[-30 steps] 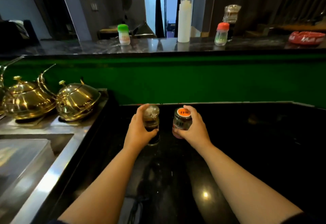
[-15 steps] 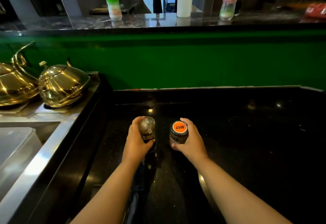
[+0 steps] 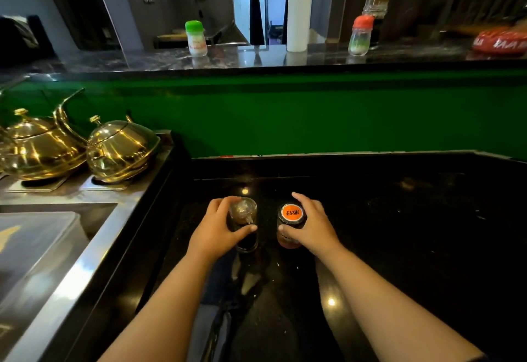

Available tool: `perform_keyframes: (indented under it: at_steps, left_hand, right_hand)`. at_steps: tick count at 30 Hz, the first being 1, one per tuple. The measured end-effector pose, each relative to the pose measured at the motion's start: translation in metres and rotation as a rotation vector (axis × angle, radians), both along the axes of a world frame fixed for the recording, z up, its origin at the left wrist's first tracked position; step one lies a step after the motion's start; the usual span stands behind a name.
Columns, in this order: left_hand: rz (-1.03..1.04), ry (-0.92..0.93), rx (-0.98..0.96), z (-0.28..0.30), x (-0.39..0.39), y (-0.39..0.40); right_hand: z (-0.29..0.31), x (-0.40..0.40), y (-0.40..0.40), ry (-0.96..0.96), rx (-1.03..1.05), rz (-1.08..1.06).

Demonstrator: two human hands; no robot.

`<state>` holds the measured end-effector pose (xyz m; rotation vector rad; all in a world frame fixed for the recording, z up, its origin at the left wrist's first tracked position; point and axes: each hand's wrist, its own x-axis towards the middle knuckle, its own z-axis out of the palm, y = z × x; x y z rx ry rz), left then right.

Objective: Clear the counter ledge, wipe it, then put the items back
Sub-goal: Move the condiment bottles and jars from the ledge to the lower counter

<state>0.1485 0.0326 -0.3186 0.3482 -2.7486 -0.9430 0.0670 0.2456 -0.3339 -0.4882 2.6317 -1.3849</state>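
My left hand (image 3: 214, 226) grips a clear-topped dispenser bottle with dark liquid (image 3: 244, 213), which stands on the black lower counter (image 3: 399, 233). My right hand (image 3: 310, 226) grips a jar with an orange lid (image 3: 291, 214) right beside it, also down on the counter. Up on the marble ledge (image 3: 137, 60) stand a green-capped shaker (image 3: 195, 38), a tall white squeeze bottle (image 3: 298, 10), a red-capped shaker (image 3: 360, 36), a glass dispenser (image 3: 377, 5) behind it and a red ashtray (image 3: 500, 41) at the far right.
A green wall panel (image 3: 313, 116) rises between the lower counter and the ledge. Two brass kettles (image 3: 119, 152) sit on a steel surface at the left, beside a steel sink (image 3: 40, 247). A doorway opens behind the ledge.
Both hands brought the bottle and the jar down and toward me onto the black counter. My view dipped, then rose again so the ledge shows more fully.
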Motion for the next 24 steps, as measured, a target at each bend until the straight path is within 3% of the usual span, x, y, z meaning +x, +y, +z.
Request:
perform_keyframes:
  at_steps: [3,7,19,24]
  left_hand:
    - [-0.052,-0.013,-0.028,0.030,-0.003,-0.014]
    - [-0.060,0.119,-0.114,0.082,-0.019,-0.031]
    - [0.072,0.467,-0.093,0.220,-0.138,-0.084]
    - [0.206,0.547,-0.045,0.240,-0.194,-0.117]
  right_hand:
    - [0.033,-0.008,-0.002,0.069,0.024,-0.010]
    - [0.089,-0.028,-0.013,0.195,0.001,-0.010]
    - [0.237,-0.153,-0.091,0.545,-0.310,-0.028]
    - [0.263,-0.225,-0.127,0.558,-0.130,-0.012]
